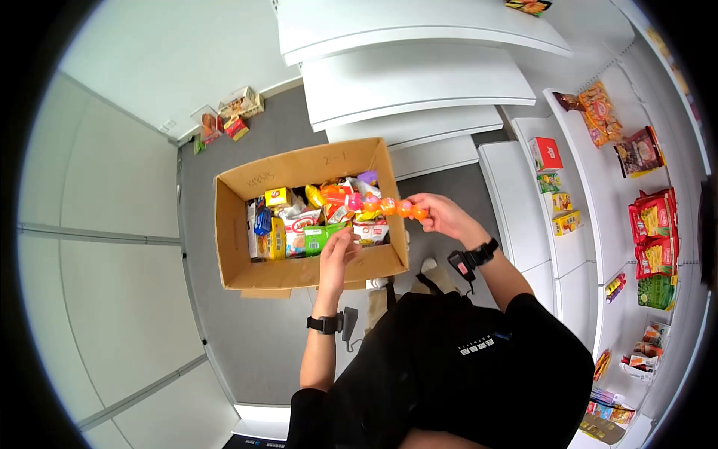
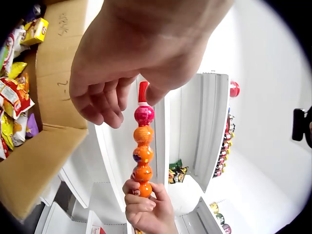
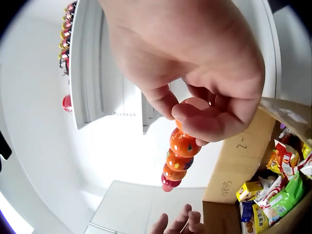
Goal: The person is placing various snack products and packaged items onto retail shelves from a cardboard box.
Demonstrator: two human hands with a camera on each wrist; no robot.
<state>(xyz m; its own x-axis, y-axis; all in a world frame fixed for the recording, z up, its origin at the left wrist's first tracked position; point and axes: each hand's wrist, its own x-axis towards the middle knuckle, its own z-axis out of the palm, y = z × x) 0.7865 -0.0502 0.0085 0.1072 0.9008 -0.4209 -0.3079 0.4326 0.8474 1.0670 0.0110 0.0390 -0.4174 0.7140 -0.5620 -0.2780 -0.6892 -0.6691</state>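
A stick of orange and pink balls with a red end [image 1: 387, 206] [image 2: 143, 154] [image 3: 184, 142] is held over an open cardboard box [image 1: 299, 170]. My right hand [image 1: 449, 218] [image 2: 152, 210] [image 3: 195, 63] pinches its last orange ball between thumb and fingers. My left hand [image 1: 338, 254] [image 2: 131, 53] [image 3: 178, 224] hangs over the box's near side with loosely bent fingers, apart from the stick in the right wrist view. Beneath are packed snacks, among them a green packet [image 1: 315, 238] and a yellow box [image 1: 276, 197].
White shelves [image 1: 407, 78] rise beyond the cardboard box. At the right, more shelving carries red bags [image 1: 653, 218], a red box [image 1: 546, 153] and other packets. Several packages [image 1: 241, 103] stand on the floor by the far wall. White panels [image 1: 97, 194] line the left side.
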